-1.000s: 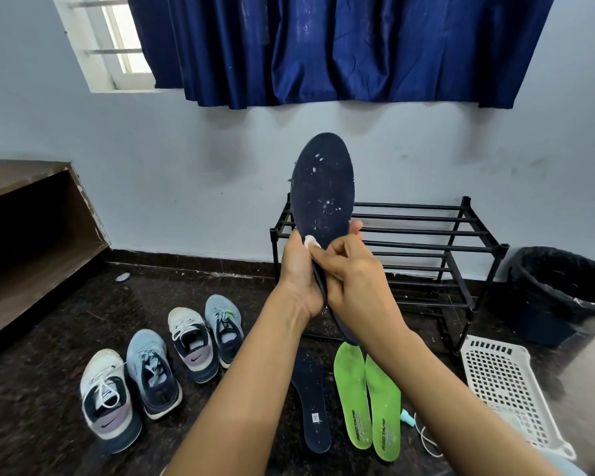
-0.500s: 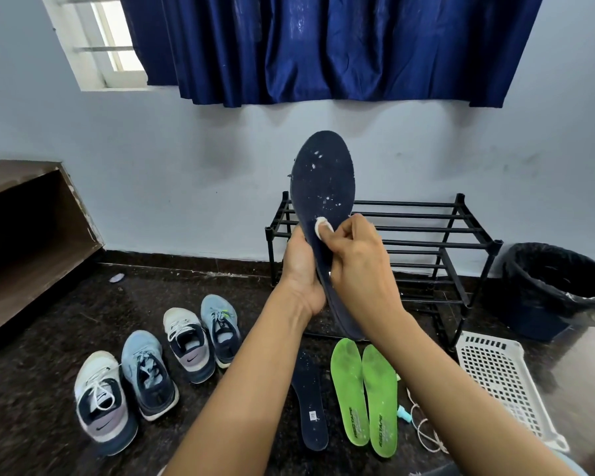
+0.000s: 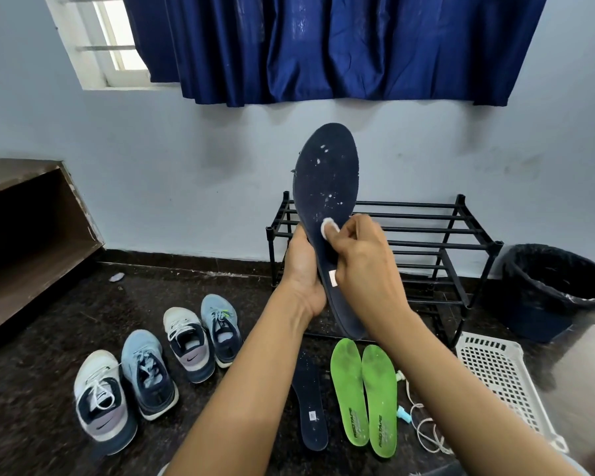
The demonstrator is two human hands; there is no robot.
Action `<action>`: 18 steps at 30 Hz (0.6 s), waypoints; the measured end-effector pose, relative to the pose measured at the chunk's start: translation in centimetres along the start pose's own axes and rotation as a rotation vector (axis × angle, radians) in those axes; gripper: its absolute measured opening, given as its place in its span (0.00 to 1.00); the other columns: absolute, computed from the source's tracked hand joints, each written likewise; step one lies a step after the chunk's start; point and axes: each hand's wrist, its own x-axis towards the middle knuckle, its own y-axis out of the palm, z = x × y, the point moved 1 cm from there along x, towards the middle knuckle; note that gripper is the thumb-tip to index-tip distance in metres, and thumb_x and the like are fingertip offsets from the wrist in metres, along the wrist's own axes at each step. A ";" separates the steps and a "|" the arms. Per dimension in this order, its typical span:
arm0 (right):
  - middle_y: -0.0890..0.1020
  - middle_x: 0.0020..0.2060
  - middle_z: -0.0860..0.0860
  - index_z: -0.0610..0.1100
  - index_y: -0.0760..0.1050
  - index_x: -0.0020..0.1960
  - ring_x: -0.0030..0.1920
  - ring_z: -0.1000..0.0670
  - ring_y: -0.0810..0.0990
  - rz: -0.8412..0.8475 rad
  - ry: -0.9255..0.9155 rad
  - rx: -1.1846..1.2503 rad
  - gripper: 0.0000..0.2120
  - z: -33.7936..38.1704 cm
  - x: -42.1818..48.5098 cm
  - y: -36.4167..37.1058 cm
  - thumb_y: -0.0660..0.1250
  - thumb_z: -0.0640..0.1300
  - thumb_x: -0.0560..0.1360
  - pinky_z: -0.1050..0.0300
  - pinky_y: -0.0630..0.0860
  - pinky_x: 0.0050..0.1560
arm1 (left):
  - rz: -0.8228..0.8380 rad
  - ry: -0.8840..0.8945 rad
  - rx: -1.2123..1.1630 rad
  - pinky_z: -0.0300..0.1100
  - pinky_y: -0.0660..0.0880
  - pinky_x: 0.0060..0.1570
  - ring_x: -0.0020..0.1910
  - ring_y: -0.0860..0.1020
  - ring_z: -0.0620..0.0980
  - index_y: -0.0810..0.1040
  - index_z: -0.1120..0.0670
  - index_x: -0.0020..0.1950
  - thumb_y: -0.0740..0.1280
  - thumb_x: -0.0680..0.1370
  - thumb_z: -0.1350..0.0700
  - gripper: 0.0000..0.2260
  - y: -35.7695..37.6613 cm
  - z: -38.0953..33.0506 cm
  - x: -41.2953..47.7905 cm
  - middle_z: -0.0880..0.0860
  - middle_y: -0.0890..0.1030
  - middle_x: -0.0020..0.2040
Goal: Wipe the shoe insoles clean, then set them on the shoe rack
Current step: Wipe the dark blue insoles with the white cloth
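A dark navy insole (image 3: 327,180) with white specks stands upright in front of me. My left hand (image 3: 301,269) grips its left edge near the middle. My right hand (image 3: 364,259) pinches a small white wipe (image 3: 329,228) and presses it against the insole's face. On the floor lie another navy insole (image 3: 310,407) and two green insoles (image 3: 363,393). The black metal shoe rack (image 3: 461,235) stands behind, against the wall, with bare bars.
Several sneakers (image 3: 145,372) sit in a row on the dark floor at left. A white perforated basket (image 3: 498,379) and a black lined bin (image 3: 557,286) are at right. A white cord (image 3: 423,427) lies by the green insoles. A wooden shelf (image 3: 31,235) stands at far left.
My right hand with the wipe has slid upward along the insole's face, from near the left thumb toward the speckled middle. The left hand keeps its grip.
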 end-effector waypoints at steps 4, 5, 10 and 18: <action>0.67 0.37 0.55 0.40 0.73 0.47 0.41 0.60 0.68 0.008 -0.028 -0.054 0.15 -0.2 -0.7 0.5 0.56 0.51 0.81 0.69 0.62 0.36 | -0.030 -0.006 0.006 0.40 0.80 0.45 0.46 0.84 0.50 0.80 0.58 0.57 0.56 0.82 0.47 0.20 0.0 0.1 -0.1 0.55 0.85 0.49; 0.67 0.37 0.56 0.41 0.73 0.47 0.40 0.60 0.69 0.021 -0.018 -0.062 0.15 -0.2 -1.1 0.7 0.56 0.52 0.81 0.68 0.62 0.35 | -0.040 -0.010 0.008 0.40 0.80 0.46 0.47 0.84 0.50 0.80 0.59 0.59 0.55 0.82 0.46 0.20 0.0 0.0 -0.1 0.55 0.84 0.51; 0.70 0.37 0.51 0.44 0.66 0.40 0.36 0.55 0.69 -0.008 0.101 0.140 0.15 0.3 0.4 -0.7 0.60 0.52 0.80 0.62 0.65 0.34 | -0.020 -0.021 -0.012 0.39 0.80 0.39 0.39 0.83 0.50 0.81 0.56 0.49 0.57 0.82 0.48 0.17 0.1 0.2 0.0 0.54 0.84 0.41; 0.71 0.38 0.51 0.43 0.66 0.40 0.37 0.53 0.70 -0.066 -0.048 -0.084 0.15 0.4 0.6 -1.1 0.61 0.52 0.79 0.57 0.67 0.37 | -0.008 -0.014 -0.026 0.38 0.80 0.38 0.38 0.83 0.50 0.80 0.56 0.49 0.57 0.82 0.47 0.17 0.6 0.0 -0.1 0.54 0.83 0.41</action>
